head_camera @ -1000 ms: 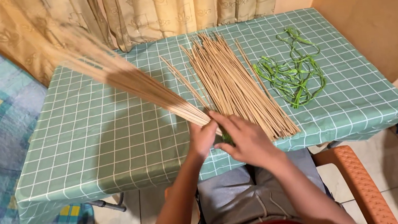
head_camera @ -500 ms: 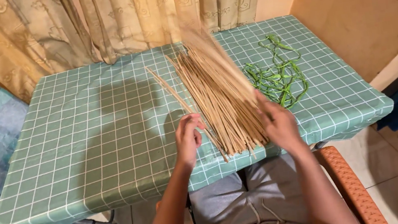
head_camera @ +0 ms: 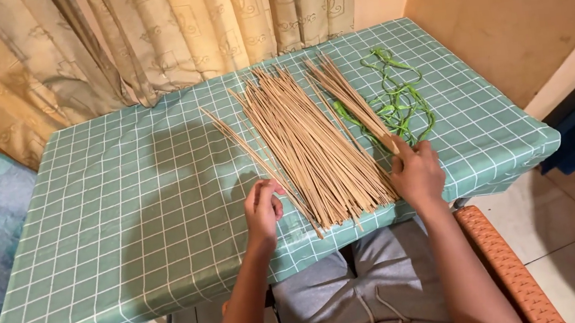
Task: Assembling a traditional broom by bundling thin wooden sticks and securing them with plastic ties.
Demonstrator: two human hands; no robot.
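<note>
Head view: left hand loosely curled beside sticks, right hand gripping a stick bundle.

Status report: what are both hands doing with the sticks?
Left hand open beside stick pile. Right hand gripping small stick bundle. Green strips lie close right.

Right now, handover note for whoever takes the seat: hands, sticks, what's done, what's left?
Left hand: empty, fingers loosely curled, resting on the green checked tablecloth beside a few stray sticks.
Right hand: lying on the near end of a small separate bunch of sticks; grip unclear.
Main pile of thin tan wooden sticks: fanned across the table centre.
Green plastic strips: tangled at right, untouched.
Done: sticks laid out. Left: nothing bundled or tied.
</note>
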